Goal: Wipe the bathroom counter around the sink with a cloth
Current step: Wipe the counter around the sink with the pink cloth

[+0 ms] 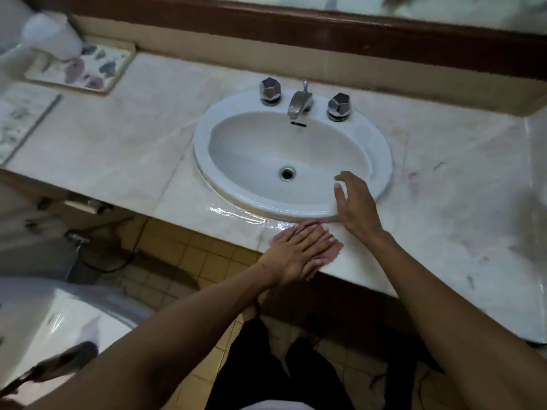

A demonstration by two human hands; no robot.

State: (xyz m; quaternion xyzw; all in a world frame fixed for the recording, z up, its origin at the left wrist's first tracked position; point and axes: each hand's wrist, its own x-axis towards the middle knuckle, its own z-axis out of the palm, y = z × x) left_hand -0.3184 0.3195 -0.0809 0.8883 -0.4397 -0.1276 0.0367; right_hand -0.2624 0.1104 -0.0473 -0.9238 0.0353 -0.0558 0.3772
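A white oval sink (381,161) is set into a pale marble counter (124,137). My left hand (299,250) lies flat with fingers together on a pink cloth (336,249), pressing it onto the counter's front edge just below the sink rim. Most of the cloth is hidden under the hand. A wet, shiny streak (233,214) runs along the counter left of the cloth. My right hand (355,202) hovers over the sink's front right rim, fingers spread, holding nothing.
A chrome faucet (299,103) stands between two knobs (270,90) (339,106) behind the basin. A flowered tray (85,69) sits at the back left, with a white blurred object above it. A toilet (44,318) stands at lower left on the tiled floor.
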